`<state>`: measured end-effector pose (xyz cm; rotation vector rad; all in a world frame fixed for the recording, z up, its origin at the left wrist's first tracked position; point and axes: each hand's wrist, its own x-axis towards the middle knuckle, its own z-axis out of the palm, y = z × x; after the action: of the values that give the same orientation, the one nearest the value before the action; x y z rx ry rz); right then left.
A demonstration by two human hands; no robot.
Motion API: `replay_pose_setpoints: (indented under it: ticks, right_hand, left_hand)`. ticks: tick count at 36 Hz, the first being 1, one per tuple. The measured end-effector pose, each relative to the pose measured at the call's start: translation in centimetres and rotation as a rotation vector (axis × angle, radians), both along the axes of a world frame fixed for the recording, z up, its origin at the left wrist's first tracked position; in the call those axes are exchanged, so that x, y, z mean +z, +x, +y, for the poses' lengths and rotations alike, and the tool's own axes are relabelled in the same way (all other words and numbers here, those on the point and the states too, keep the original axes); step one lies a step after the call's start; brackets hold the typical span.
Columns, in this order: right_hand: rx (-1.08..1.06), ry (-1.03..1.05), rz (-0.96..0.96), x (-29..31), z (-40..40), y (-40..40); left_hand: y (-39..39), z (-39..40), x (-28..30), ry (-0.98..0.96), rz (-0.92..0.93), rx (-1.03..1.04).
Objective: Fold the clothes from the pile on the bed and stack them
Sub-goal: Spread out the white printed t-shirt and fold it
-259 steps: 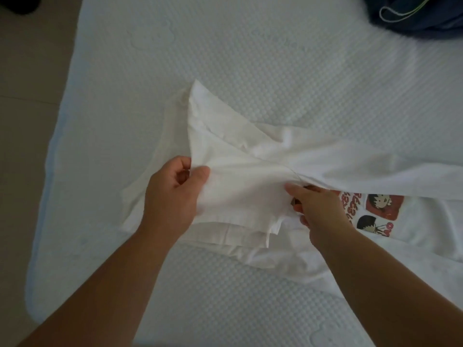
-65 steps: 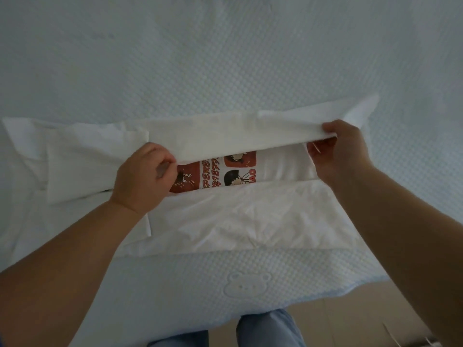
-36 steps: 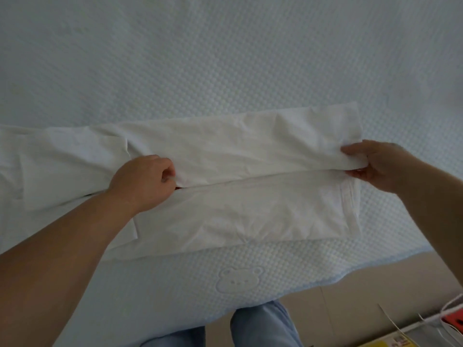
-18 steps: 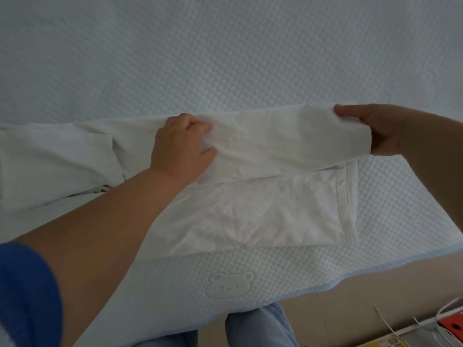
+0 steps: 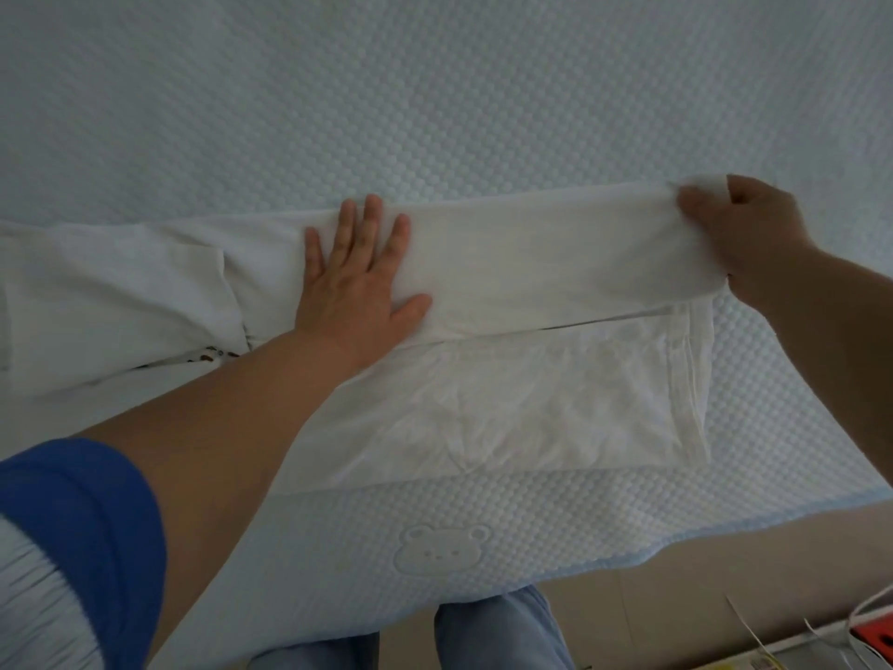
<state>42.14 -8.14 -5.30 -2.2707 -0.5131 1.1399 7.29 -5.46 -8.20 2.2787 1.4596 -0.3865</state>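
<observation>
A white T-shirt (image 5: 531,389) lies across the bed (image 5: 435,89), folded lengthwise into a long band with its far side flap laid over the near one. My left hand (image 5: 357,278) presses flat on the flap with straight, spread fingers near the shirt's middle. My right hand (image 5: 744,234) pinches the flap's right end at the hem and holds it slightly off the bed. A sliver of the red and black print (image 5: 212,353) shows by my left forearm. The shirt's left end runs out of view.
The bed's quilted white cover has an embossed bear (image 5: 439,548) near its front edge. Below it are my jeans-clad legs (image 5: 497,631) and the beige floor (image 5: 725,573). Cables and a red object (image 5: 874,640) lie on the floor at the bottom right.
The far flap has been folded over the print and pulled taut. My left hand has let go of the fabric and now lies flat on it; my right hand keeps its pinch at the hem.
</observation>
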Motion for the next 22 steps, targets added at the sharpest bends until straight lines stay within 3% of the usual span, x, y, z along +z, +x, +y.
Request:
replay_pose_setpoints:
  ticks: [5,9,15,18,20,22]
  right_hand:
    - [0.055,-0.113,-0.392,0.8,0.5,-2.0]
    - [0.228,-0.073,-0.583,2.5,-0.4,-5.5]
    - [0.795,0.046,-0.543,3.1,-2.0,-15.2]
    - [1.054,-0.149,-0.542,2.2,-2.1,-19.5]
    - [1.069,-0.292,-0.595,2.3,-1.5,-22.2]
    - [1.005,-0.269,-0.583,3.0,-0.4,-25.4]
  left_hand:
    - [0.0,1.0,0.5,-0.122,0.013,-0.002]
    - [-0.7,1.5,2.4,-0.100,-0.122,0.077]
    - [-6.4,-0.6,5.2,0.089,-0.322,0.340]
    - [-10.8,-1.8,6.1,0.170,-0.308,0.471]
    - [-14.2,-2.4,6.5,0.229,-0.272,0.572]
    - [-17.9,-2.7,6.5,0.280,-0.220,0.701]
